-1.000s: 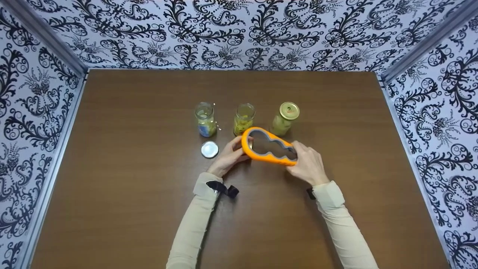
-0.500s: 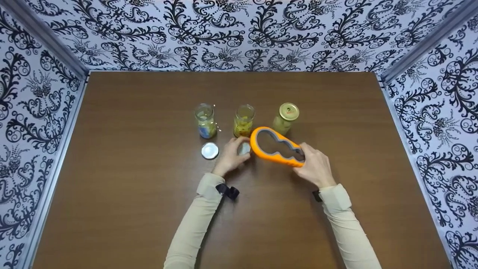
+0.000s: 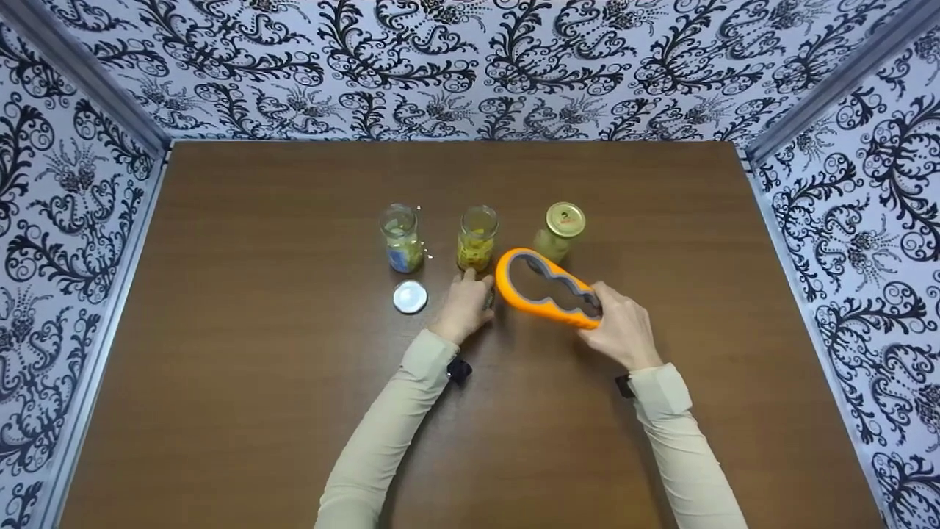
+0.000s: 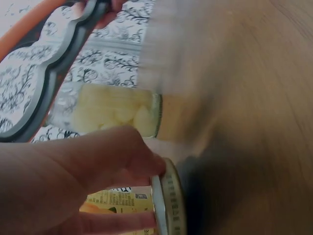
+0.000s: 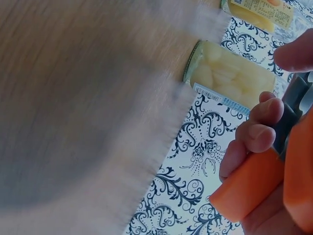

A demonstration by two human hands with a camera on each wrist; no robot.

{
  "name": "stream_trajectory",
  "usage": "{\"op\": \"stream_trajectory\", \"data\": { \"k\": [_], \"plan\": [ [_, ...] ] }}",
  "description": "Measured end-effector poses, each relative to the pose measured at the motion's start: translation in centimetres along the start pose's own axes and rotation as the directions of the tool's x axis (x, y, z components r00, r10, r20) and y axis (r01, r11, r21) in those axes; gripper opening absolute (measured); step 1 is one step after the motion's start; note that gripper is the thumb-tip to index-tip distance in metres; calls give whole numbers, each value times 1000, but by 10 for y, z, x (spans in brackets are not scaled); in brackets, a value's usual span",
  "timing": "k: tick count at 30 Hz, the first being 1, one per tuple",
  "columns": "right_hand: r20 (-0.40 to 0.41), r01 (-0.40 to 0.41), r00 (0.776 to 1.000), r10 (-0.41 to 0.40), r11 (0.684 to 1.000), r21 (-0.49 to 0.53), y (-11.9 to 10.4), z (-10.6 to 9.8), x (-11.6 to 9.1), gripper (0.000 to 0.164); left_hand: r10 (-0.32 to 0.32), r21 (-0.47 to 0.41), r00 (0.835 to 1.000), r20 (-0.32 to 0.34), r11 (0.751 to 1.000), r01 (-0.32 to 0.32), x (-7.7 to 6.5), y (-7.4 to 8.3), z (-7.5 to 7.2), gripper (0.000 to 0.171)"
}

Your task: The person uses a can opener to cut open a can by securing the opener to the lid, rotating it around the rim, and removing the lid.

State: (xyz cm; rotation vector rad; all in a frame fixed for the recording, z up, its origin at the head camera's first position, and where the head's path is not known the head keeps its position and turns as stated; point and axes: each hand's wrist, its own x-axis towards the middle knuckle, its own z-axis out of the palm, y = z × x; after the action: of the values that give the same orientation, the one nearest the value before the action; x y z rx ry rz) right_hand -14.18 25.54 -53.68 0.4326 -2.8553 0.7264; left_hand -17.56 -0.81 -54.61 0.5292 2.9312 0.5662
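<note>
My left hand (image 3: pixel 461 307) pinches a jar lid (image 4: pixel 173 200) by its rim, low over the table in front of the middle jar. The lid's gold edge faces the table and its white inside faces up; from the head it is mostly hidden behind the fingers. My right hand (image 3: pixel 624 323) grips an orange jar opener (image 3: pixel 545 310) with a grey wavy inner edge, held above the table. Behind the hands stand an open middle jar (image 3: pixel 476 246) with yellow contents and a yellow label, and a right jar (image 3: pixel 551 244) with its gold lid (image 3: pixel 565 219) on.
At the left stands another open jar (image 3: pixel 402 246) with a blue label, small white bits beside it. A second loose lid (image 3: pixel 410 297) lies white side up in front of that jar. Patterned walls (image 3: pixel 470 70) border the brown table (image 3: pixel 257 367).
My left hand has turned palm down and lowered the lid toward the table in front of the middle jar. My right hand has shifted slightly right with the jar opener.
</note>
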Motion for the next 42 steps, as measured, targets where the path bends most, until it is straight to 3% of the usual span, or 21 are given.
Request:
{"op": "stream_trajectory", "data": {
  "k": [4,9,16,25,32,37,42],
  "plan": [
    [4,-3,1000,3,1000,1,1,1,-1,39,-60,96,998,5,994,59,-1,6,3,35],
    [0,4,1000,-4,1000,10,2,3,-2,38,-76,155,996,-43,985,81,-2,12,8,38],
    [-2,-15,1000,15,1000,14,2,6,-5,38,-54,180,990,-127,981,77,-5,13,17,38],
    [1,-31,1000,31,1000,1,6,3,-11,40,5,195,966,-259,980,48,-9,14,28,21],
    [-8,-70,998,70,998,-3,16,-7,-18,45,-18,212,976,-216,975,65,-12,23,21,35],
    [-25,-95,995,94,995,-7,24,-11,-25,44,-19,195,984,-177,979,54,-11,27,15,52],
    [-33,-111,993,110,994,-8,30,-15,-31,43,-16,155,986,-167,987,42,-10,29,11,57]
  ]
}}
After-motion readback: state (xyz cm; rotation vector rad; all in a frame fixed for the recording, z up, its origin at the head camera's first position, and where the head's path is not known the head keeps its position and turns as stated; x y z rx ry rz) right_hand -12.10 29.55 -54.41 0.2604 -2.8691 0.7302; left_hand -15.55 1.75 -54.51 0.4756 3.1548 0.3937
